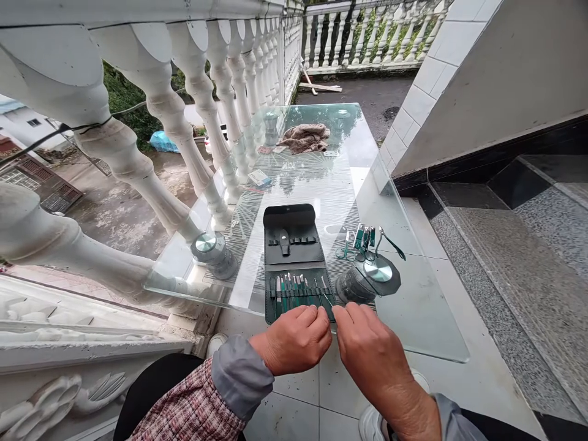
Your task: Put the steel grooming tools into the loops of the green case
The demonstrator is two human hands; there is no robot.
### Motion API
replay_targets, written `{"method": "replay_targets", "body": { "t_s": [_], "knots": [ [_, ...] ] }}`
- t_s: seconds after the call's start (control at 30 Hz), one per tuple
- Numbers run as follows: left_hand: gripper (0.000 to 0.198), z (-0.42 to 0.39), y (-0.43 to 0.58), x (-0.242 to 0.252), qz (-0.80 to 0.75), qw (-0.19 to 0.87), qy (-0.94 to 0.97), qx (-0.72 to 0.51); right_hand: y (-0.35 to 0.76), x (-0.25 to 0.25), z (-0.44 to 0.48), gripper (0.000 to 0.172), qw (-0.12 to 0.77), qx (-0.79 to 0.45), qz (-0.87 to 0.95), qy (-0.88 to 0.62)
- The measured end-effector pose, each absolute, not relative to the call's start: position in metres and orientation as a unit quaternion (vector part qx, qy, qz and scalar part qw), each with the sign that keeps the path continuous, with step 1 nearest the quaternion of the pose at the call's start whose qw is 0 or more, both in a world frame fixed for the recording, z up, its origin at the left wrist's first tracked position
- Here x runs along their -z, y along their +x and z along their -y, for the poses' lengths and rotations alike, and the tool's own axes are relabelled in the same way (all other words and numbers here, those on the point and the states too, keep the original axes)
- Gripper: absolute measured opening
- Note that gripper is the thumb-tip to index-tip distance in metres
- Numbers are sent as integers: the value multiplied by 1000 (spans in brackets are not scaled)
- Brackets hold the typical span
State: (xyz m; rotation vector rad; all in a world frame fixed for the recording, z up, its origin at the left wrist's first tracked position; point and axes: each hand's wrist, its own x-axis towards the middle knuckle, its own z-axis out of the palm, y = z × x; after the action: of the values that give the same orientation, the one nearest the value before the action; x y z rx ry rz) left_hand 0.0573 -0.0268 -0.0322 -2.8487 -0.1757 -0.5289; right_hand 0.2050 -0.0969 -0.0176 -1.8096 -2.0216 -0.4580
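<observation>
A black fold-out tool case (pixel 294 245) lies open on the glass table (pixel 413 318), its lower flap holding a row of several slim green and silver tools (pixel 298 288). My left hand (pixel 294 340) is curled closed at the case's near edge. My right hand (pixel 370 349) is beside it, fingers pinched at the lower right corner of the case, where a thin tool pokes out. What either hand grips is hidden by the fingers. Loose green-handled tools and small scissors (pixel 365 242) lie on the glass to the right of the case.
A white balustrade (pixel 184 122) runs along the table's left side. A brown cloth (pixel 305 138) and a small box (pixel 260 177) lie at the far end. Round metal leg caps (pixel 379 271) show through the glass. Tiled steps (pixel 505 245) rise on the right.
</observation>
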Motion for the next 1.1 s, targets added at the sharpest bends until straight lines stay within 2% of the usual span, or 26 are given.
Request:
{"method": "replay_targets", "body": {
  "t_s": [0.17, 0.3, 0.5, 1.1],
  "knots": [
    [25, 27, 57, 34, 65, 120, -972, 191, 200, 34, 94, 18, 257, 94, 698, -662],
    [24, 27, 57, 33, 63, 142, -964, 218, 216, 33, 90, 14, 303, -5, 694, -653],
    [23, 27, 56, 31, 58, 144, -965, 209, 238, 22, 93, 7, 257, -140, 703, -648],
    [19, 27, 57, 33, 61, 153, -961, 221, 228, 22, 92, 13, 221, -99, 697, -675]
  ]
}}
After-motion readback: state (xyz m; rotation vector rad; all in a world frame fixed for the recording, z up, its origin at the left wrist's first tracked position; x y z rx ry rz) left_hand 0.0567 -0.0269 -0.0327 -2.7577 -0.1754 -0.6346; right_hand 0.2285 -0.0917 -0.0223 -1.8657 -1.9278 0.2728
